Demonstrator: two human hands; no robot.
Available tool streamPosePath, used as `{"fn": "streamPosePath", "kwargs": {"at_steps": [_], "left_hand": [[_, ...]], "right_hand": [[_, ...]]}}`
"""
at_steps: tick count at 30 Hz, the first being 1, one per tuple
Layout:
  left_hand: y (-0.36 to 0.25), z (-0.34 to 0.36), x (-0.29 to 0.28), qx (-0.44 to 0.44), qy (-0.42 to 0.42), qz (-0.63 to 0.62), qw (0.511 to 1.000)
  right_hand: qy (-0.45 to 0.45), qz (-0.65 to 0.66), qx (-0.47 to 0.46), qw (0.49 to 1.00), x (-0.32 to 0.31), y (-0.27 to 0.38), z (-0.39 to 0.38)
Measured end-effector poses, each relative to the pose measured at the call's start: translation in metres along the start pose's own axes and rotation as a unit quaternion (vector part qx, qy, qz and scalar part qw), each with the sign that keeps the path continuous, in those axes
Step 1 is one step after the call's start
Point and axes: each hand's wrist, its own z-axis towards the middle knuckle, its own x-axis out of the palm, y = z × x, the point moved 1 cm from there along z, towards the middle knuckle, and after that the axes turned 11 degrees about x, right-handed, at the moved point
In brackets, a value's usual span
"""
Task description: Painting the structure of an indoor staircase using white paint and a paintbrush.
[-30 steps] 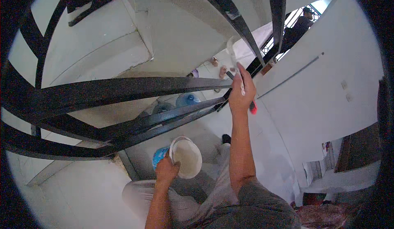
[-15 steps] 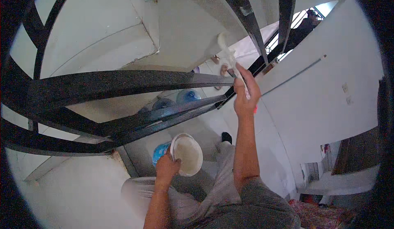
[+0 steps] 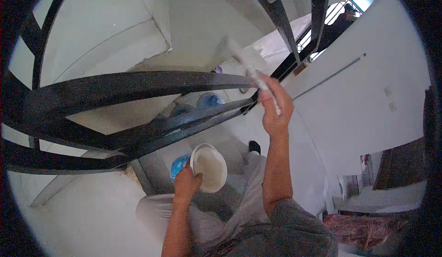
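Observation:
My left hand grips the near rim of a white bucket with blue on its side and pale, cream-coloured contents inside. Higher up, my right hand is closed on a long white tool, whose far end is smeared by motion and cannot be made out. That hand is just beside the black metal railing, whose curved bars cross in front of me; from this view I cannot tell whether it touches them.
Blue water jugs stand below, behind the bars. Pale steps curve at upper left. A white wall fills the right. A dark-clothed person is by a barred window. A reddish cloth lies at lower right.
The white tool's far end has swung leftward, and my right hand has shifted slightly right. The shoe at upper left has left the view. My left hand still holds the bucket.

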Motion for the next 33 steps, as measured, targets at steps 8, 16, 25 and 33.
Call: {"fn": "streamPosePath", "kwargs": {"at_steps": [8,16,25,33], "left_hand": [[0.001,0.0,0.0,0.043,-0.006,0.015,0.999],[-0.001,-0.005,-0.001,0.029,0.003,0.02,0.999],[-0.009,-0.007,-0.006,-0.012,0.021,0.018,1.0],[0.001,-0.009,-0.006,0.024,-0.012,0.023,0.999]], "right_hand": [[-0.035,-0.035,-0.082,0.995,0.011,0.001,0.017],[-0.037,0.13,-0.058,0.989,-0.014,0.018,0.005],[0.013,0.012,-0.284,0.959,0.006,0.057,0.029],[0.052,-0.089,-0.135,0.985,0.01,0.004,0.028]]}}
